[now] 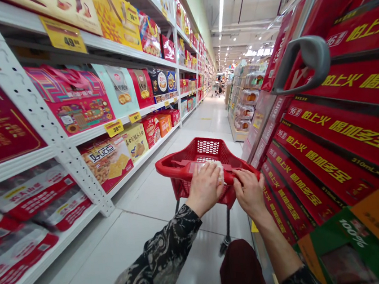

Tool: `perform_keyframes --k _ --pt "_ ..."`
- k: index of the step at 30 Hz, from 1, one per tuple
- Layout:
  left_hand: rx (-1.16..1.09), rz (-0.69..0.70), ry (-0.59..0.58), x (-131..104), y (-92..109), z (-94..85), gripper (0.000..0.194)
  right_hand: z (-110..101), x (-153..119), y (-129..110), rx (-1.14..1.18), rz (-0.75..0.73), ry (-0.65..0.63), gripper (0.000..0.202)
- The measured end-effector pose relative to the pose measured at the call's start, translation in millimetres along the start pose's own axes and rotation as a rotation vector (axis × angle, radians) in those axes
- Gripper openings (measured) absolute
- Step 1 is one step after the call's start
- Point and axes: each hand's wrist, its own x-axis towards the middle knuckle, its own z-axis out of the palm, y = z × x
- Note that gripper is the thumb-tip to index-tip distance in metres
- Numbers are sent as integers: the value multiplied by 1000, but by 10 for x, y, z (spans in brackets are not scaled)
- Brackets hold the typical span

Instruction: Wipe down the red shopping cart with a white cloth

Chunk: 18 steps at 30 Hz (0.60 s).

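Note:
Straight ahead of me stands a red plastic shopping cart, its handle toward me. My left hand lies over the handle with its fingers pressing a crumpled white tissue or cloth onto it. Most of that white piece is hidden under the fingers. Farther right, my right hand grips the handle near its right end, fingers curled over the bar. Part of the basket's inside shows beyond the handle, and one caster wheel is visible below.
White shelves with boxed snacks and yellow price tags line the left side. Close on the right rise stacked red drink cartons, with a grey plastic handle jutting out above. Tiled floor runs ahead past more stacked goods.

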Motion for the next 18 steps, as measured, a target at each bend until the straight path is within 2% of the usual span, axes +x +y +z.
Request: perform_keyframes --k 2,7,10,13,15,18 --pt "27 -61 16 -68 -177 -67 39 1 -4 11 7 -4 -3 29" --pt "127 -284 46 -275 -811 -271 38 22 -17 24 16 1 12 28" --pt "132 -335 88 -321 -1038 -294 38 34 -27 29 20 -16 34 27" --pt "51 -296 146 -279 -1005 -210 36 39 -36 30 17 -25 31 28" --pt "-19 -235 173 -219 -838 -128 34 40 -42 26 14 -24 28 28" --pt "-95 -114 167 -125 -476 -28 34 37 -47 15 1 -18 36 28"
